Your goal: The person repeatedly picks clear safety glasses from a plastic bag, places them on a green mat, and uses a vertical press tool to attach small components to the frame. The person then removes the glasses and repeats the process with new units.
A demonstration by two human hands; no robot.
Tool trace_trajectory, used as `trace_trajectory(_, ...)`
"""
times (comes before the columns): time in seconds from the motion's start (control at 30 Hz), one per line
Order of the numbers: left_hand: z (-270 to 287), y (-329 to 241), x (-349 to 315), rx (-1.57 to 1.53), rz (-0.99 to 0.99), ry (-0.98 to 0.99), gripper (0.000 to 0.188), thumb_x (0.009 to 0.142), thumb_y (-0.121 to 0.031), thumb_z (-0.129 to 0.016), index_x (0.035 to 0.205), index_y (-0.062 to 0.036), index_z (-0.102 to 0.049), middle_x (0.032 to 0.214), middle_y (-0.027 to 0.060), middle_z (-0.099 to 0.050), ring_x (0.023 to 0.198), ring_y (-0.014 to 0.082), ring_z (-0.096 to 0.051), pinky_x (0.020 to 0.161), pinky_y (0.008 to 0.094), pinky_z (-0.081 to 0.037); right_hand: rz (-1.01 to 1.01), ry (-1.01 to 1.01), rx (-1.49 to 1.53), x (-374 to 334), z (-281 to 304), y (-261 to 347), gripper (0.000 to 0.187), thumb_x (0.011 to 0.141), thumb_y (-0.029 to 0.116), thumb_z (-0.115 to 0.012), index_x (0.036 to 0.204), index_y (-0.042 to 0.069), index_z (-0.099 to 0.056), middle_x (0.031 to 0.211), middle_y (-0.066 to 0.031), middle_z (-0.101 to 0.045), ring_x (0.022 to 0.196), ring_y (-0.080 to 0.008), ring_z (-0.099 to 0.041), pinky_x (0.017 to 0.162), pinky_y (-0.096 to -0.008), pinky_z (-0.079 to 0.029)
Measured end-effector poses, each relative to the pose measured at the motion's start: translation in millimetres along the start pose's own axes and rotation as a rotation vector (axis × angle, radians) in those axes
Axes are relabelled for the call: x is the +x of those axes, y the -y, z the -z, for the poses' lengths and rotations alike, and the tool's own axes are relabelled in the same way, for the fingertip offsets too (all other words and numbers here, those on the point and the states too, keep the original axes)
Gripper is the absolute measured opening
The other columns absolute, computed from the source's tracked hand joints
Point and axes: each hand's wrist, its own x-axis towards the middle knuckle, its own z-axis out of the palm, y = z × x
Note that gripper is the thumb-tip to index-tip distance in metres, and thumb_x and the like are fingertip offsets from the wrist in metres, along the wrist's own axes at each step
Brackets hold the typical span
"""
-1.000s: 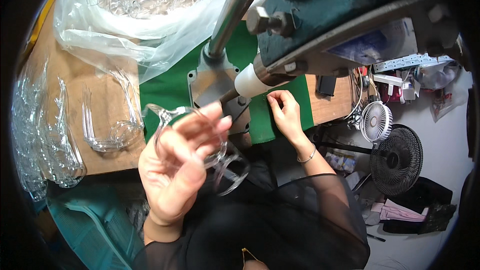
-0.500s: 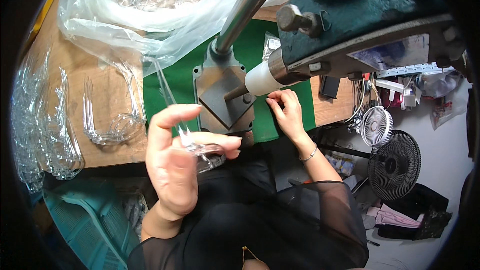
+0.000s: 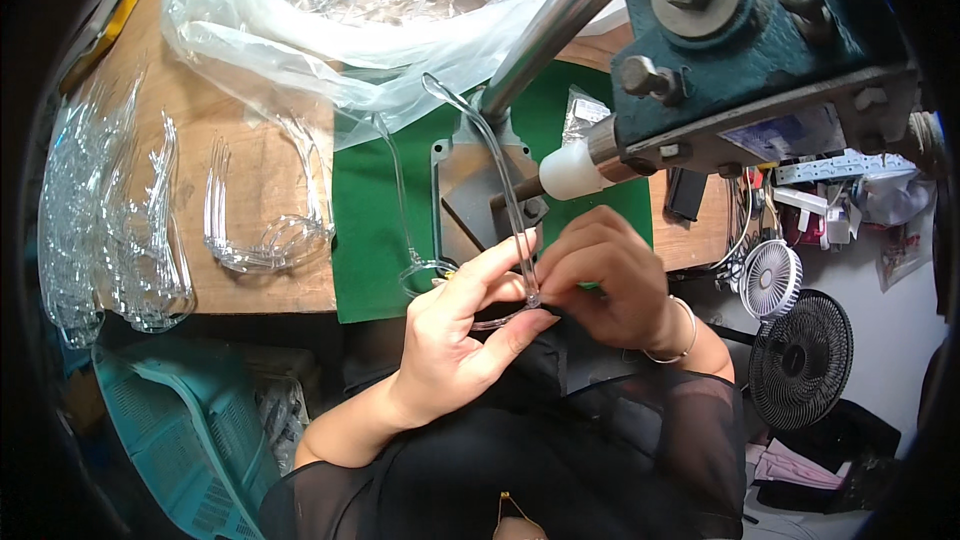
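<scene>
A clear plastic eyeglass frame (image 3: 505, 180) is in my left hand (image 3: 445, 340), its fingers and thumb closed around the front. Both temples stand out away from me, above the green mat (image 3: 370, 240). My right hand (image 3: 615, 275) is beside the right-hand hinge corner, fingers bent together and smeared by motion. Whatever its fingertips pinch, if anything, is hidden. Just beyond the hands is the steel base (image 3: 448, 170) of a bench press (image 3: 690, 70), with a dark square plate and a rod with a white collar (image 3: 573, 170) over it.
More clear frames (image 3: 265, 250) lie on the wooden table at left, with a bigger pile (image 3: 80, 220) at its edge. A plastic bag (image 3: 230, 50) full of clear pieces lies at the back. A teal basket (image 3: 170, 420) stands lower left; two fans (image 3: 800, 360) are at right.
My left hand has turned the eyeglass frame and brought it rightward, in front of the press. My right hand has left the mat and come to the frame's hinge corner. The view has shifted slightly.
</scene>
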Motion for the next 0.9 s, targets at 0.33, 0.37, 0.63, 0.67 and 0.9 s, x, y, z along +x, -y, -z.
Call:
trace_trajectory(0.33,5,-2,-2,-0.209,0.087,-0.005,0.053,0.076,0.0,-0.069,0.124,0.0051,-0.047,0.108,0.0106,-0.062,0.084,0.011,-0.062,0.078,0.0249,-0.05,0.027,0.051,0.092,3,-5,-9,0.014,0.07,0.009,-0.072,0.08,0.006,-0.063,0.079,-0.0024,-0.064,0.069,-0.0201,-0.056,0.062,-0.0282,-0.046)
trace_trajectory(0.37,5,-3,-1,-0.201,0.087,-0.003,0.053,0.076,0.0,-0.069,0.124,0.0053,-0.047,0.108,0.0105,-0.062,0.085,0.0109,-0.062,0.079,0.0249,-0.05,0.024,0.054,0.102,4,-4,-10,0.014,0.07,0.009,-0.072,0.08,0.006,-0.063,0.079,-0.0024,-0.064,0.069,-0.0201,-0.056,0.062,-0.0281,-0.046)
trace_trajectory(0.63,4,-4,0,-0.3,0.115,0.036,0.053,0.077,0.0,-0.068,0.124,0.0067,-0.046,0.108,0.0119,-0.061,0.087,0.0116,-0.062,0.079,0.0261,-0.05,-0.091,0.044,0.29,-2,-7,-14,0.015,0.07,0.008,-0.073,0.08,0.006,-0.064,0.077,-0.0021,-0.064,0.07,-0.0189,-0.055,0.063,-0.0278,-0.046)
trace_trajectory(0.67,4,-4,0,-0.286,0.109,0.042,0.053,0.077,0.0,-0.068,0.124,0.0068,-0.046,0.108,0.0119,-0.061,0.087,0.0117,-0.062,0.08,0.0262,-0.05,-0.103,0.051,0.326,-2,-7,-14,0.015,0.07,0.008,-0.073,0.081,0.006,-0.064,0.077,-0.0019,-0.064,0.071,-0.0187,-0.055,0.063,-0.0279,-0.045)
trace_trajectory(0.9,6,-6,-2,-0.256,0.116,0.056,0.053,0.078,-0.001,-0.068,0.125,0.0065,-0.045,0.109,0.0123,-0.061,0.089,0.0129,-0.062,0.08,0.0259,-0.05,-0.075,0.086,0.287,0,-3,-11,0.015,0.069,0.006,-0.073,0.081,0.007,-0.063,0.077,-0.0011,-0.064,0.071,-0.0181,-0.053,0.066,-0.0284,-0.044)
